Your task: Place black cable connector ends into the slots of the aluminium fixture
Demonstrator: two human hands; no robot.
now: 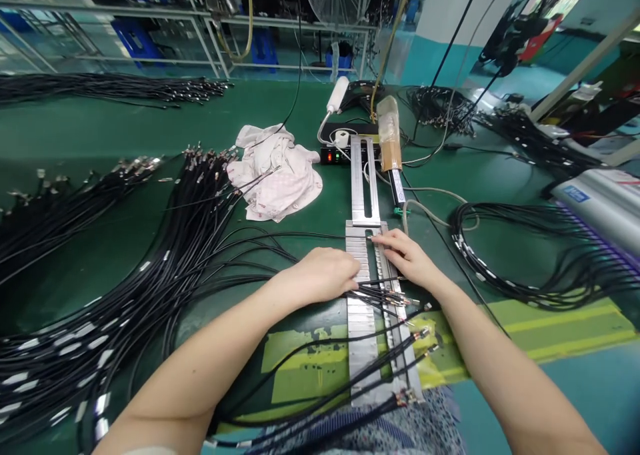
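Observation:
My left hand [327, 272] is closed around a bundle of thin black cables [385, 296], whose metal-tipped ends stick out to the right below my fingers. Beneath both hands lies a slotted metal fixture [361, 322] with a row of grooves. At its upper end my right hand [410, 258] pinches the tip of a single black cable [320, 234] that runs in from the left across the fixture. More loose cable ends [423, 335] cross the fixture's lower part, close to my lap.
Large bundles of black cables [185, 222] spread over the left of the green table [200, 122]. A crumpled pink cloth [283, 175] lies behind my left hand. A second slotted metal plate [358, 182] adjoins the fixture. A silver machine [605, 202] with coiled cables [500, 282] stands right.

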